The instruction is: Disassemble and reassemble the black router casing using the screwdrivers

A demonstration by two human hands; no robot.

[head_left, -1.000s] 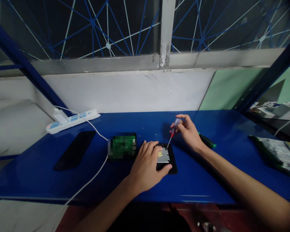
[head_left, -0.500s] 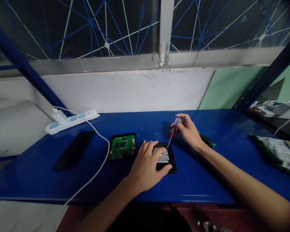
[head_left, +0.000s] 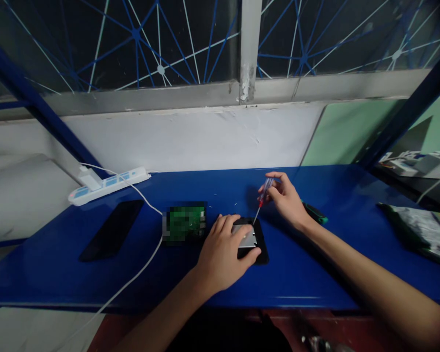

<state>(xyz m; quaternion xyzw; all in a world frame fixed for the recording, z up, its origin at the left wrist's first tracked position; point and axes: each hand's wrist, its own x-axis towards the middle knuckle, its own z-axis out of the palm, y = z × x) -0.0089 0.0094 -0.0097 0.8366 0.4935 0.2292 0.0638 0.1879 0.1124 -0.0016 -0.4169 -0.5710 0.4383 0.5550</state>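
Nothing has moved: right hand (head_left: 286,199) still grips the screwdriver (head_left: 263,198), left hand (head_left: 222,249) pressing the black case (head_left: 261,250).

A blurred patch (head_left: 184,223) hides the green thing beside the cable (head_left: 132,281).

The scene is dim and bluish, with no daylight through the dark window panes (head_left: 161,44) at twelve o'clock. Light falls from above and slightly behind the viewer, so the white wall (head_left: 190,137) is the brightest area. The glossy blue worktop (head_left: 315,278) carries soft sheen, strongest along its near edge at six o'clock. The right hand (head_left: 286,199) throws a faint shadow towards nine o'clock. A pixelated patch covers the green circuit board (head_left: 185,222). Straight lines bow outward near the corners, wide-angle distortion, and the corners darken. The forearm at four o'clock is soft and slightly smeared.
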